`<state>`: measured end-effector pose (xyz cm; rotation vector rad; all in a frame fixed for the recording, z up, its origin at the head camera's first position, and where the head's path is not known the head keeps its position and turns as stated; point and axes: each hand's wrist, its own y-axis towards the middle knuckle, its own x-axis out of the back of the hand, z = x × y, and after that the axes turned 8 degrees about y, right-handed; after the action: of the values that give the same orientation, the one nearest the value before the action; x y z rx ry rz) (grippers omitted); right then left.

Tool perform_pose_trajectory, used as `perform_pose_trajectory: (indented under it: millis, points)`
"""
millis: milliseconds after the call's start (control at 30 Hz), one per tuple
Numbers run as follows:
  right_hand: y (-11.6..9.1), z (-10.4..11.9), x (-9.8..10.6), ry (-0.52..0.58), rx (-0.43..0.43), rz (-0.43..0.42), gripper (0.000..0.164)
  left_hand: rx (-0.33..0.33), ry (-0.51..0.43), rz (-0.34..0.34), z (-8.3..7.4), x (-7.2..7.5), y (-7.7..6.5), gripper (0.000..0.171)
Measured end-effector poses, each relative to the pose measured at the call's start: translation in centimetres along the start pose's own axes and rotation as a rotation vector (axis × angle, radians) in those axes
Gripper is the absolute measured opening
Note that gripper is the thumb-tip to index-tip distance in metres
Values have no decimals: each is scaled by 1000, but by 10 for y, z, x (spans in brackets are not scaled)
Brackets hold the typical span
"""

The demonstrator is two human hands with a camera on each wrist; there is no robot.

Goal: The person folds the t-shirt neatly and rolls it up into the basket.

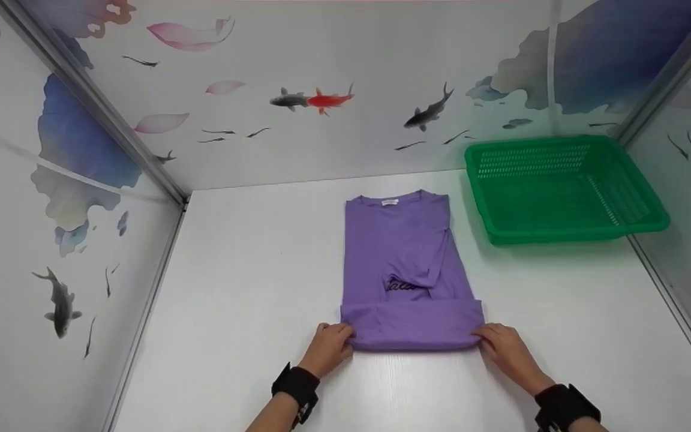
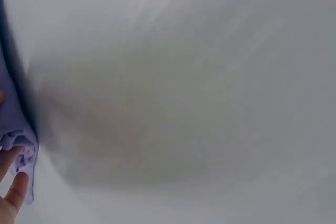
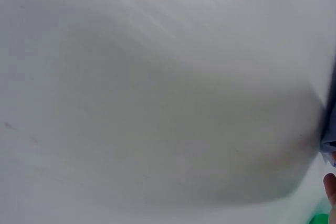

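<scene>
A purple T-shirt (image 1: 405,252) lies on the white table with its collar at the far end. Its sides are folded inward, a sleeve lies across the front, and dark lettering partly shows. The near end is turned up in a wide flat band. At the band's left end my left hand (image 1: 329,347) pinches the fabric. My right hand (image 1: 510,353) holds the right end in the same way. The left wrist view shows fingers (image 2: 17,190) at the layered fold of the T-shirt (image 2: 13,114). Only a fingertip (image 3: 329,186) and a bit of cloth appear in the right wrist view.
A green plastic basket (image 1: 561,231) with perforated sides stands at the back right, apart from the T-shirt. White panels (image 1: 321,150) printed with fish and petals enclose the table at the back and both sides. Black bands (image 1: 296,387) circle both wrists.
</scene>
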<state>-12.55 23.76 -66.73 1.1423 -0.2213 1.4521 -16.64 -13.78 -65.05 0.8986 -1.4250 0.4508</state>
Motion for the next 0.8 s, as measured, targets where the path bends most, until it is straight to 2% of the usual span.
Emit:
perform_pose_trajectory:
  millis: [133,267,400,567,700,800]
  points:
    - [-3,7,11,20,-15,24,26,2,-110,137,1,15,0,19]
    - [-3,13,21,79,-5,27,27,-9,-158,174,-1,26,-1,19]
    - [0,20,31,133,6,30,26,-31,-178,126,-2,35,-1,20]
    - [8,25,39,155,-54,20,23,-42,-185,35,1,43,5,20]
    - [22,23,39,169,-93,-13,23,-9,-222,-15,9,45,14,18]
    - [35,19,36,155,-81,-41,22,59,-265,-15,16,42,22,16]
